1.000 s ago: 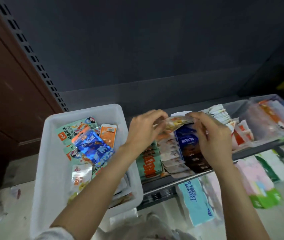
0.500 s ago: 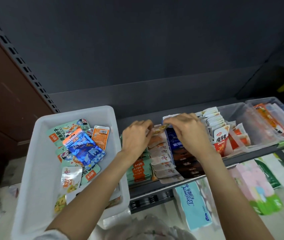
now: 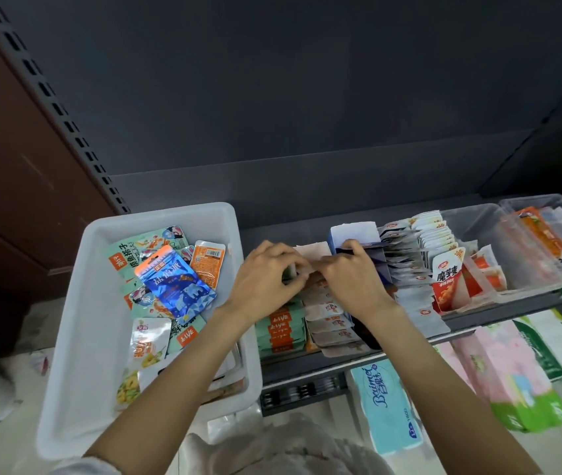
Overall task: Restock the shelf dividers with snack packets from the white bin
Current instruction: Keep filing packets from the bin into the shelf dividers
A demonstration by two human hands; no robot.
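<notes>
**Hands crowded at the back of the shelf row**

Both hands, left (image 3: 266, 275) and right (image 3: 350, 279), had fingers pinched shut on a pale snack packet (image 3: 310, 258) above the beige row (image 3: 331, 323). The white bin (image 3: 77, 337) touched the shelf's (image 3: 358, 354) left end; open shelf lay behind.

The big white plastic bin (image 3: 67, 337) looks smooth and matt. The blue foil snack bag (image 3: 175, 282) inside is shiny.

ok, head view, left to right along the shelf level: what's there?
white bin → left hand → right hand → red-and-white packets → clear tray
</notes>
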